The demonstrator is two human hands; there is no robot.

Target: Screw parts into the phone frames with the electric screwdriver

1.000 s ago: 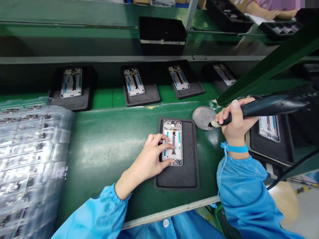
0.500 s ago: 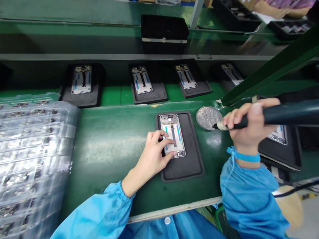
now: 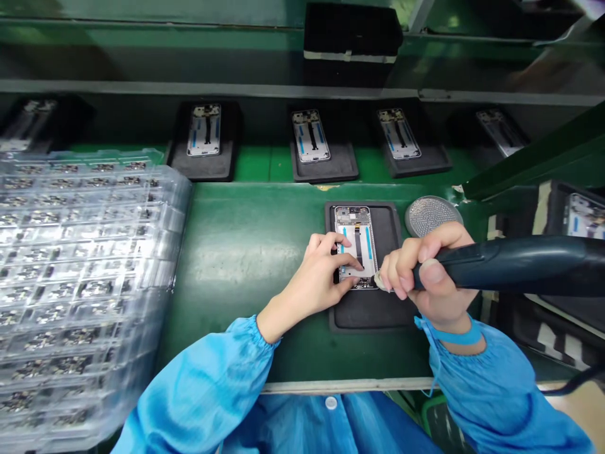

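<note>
An opened phone frame (image 3: 348,252) with blue strips and a dark ribbon cable (image 3: 358,243) rests on a black foam tray (image 3: 363,318). My left hand (image 3: 326,265) lies over its lower left part, fingers spread, with fingertips touching the frame near the cable's lower end. My right hand (image 3: 432,271) is wrapped around a dark electric screwdriver (image 3: 524,265), held nearly level. Its pale-wrapped tip (image 3: 380,282) is at the phone's lower right edge; the very end is hidden. A round silver screw dish (image 3: 432,215) stands just behind my right hand.
Stacked clear plastic trays (image 3: 89,284) of small parts fill the left side. Beyond the bench edge, several phone frames (image 3: 311,135) sit on black trays. A green post (image 3: 539,151) slants across the right, above more black trays (image 3: 534,328).
My right hand has brought the screwdriver from the round dish leftward and down to the phone's lower right edge. My left hand stays on the phone. The camera view has shifted.
</note>
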